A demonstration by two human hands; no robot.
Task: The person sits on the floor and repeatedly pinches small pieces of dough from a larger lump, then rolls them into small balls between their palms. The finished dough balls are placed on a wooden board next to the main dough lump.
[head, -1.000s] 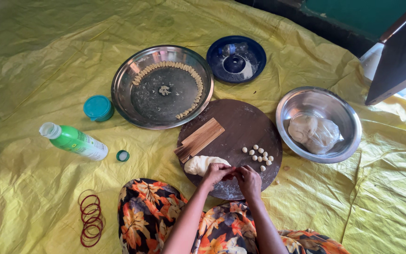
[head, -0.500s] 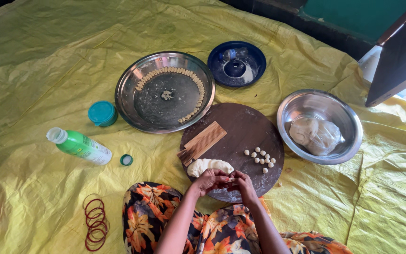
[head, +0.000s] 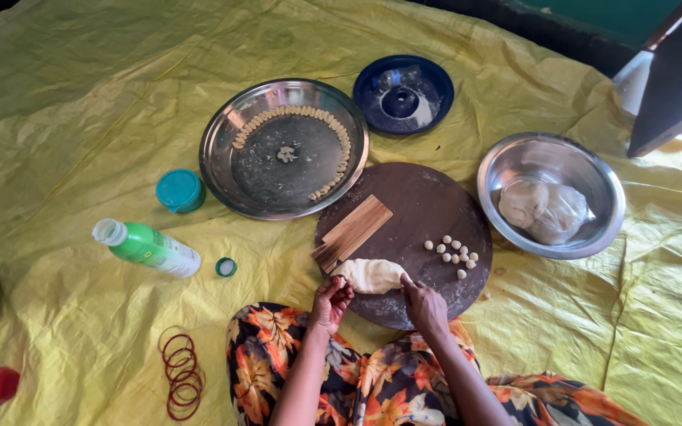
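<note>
- The left hand [head: 331,301], fingers curled, pinches at the near left end of a pale lump of dough [head: 371,274].
- The right hand [head: 425,306] rests its fingertips on the lump's right end, loosely cupped.
- The dough lies at the lower edge of a round dark wooden board [head: 412,237], centre of the frame.
- On the board: a ridged wooden comb [head: 353,233] to the left, small dough balls [head: 455,254] to the right.
- Upper centre, a steel plate [head: 284,147] carries a ring of shaped pieces.
- At right, a steel bowl [head: 550,194] holds bagged dough.
- A green bottle [head: 148,248] lies at left on the yellow sheet [head: 80,102].
</note>
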